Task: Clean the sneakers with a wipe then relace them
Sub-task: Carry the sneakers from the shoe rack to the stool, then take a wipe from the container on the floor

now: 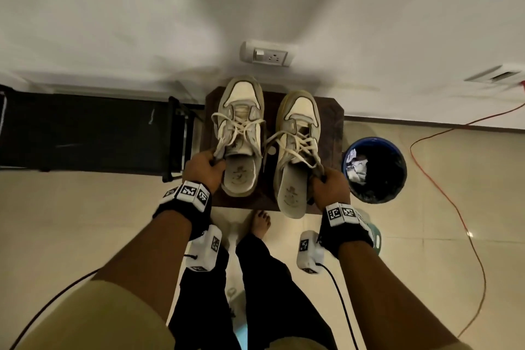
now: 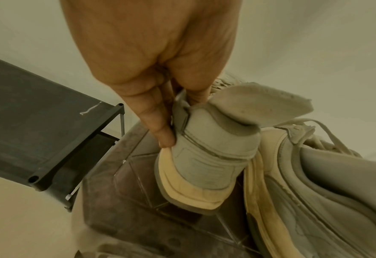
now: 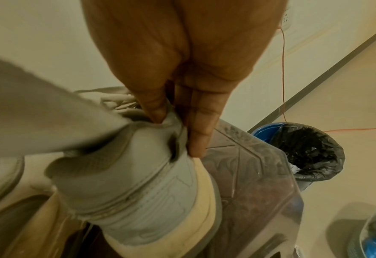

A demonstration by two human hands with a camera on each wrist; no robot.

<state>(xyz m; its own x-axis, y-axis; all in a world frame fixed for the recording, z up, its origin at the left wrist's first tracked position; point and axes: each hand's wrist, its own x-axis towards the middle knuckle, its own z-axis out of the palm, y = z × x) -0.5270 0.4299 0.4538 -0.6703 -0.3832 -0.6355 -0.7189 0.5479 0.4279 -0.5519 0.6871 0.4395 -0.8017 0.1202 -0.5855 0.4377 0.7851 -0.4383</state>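
Under our left hand (image 1: pixel 205 170) and right hand (image 1: pixel 329 182), each pinching a collar, the left sneaker (image 1: pixel 240 133) and right sneaker (image 1: pixel 298 150) hung over the stool (image 1: pixel 332 128).

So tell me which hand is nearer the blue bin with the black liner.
Right. The right hand grips the right sneaker beside the bin; the left hand grips the left sneaker, across the stool.

Worn cream sneakers (image 1: pixel 267 136) — loosely laced, side by side.
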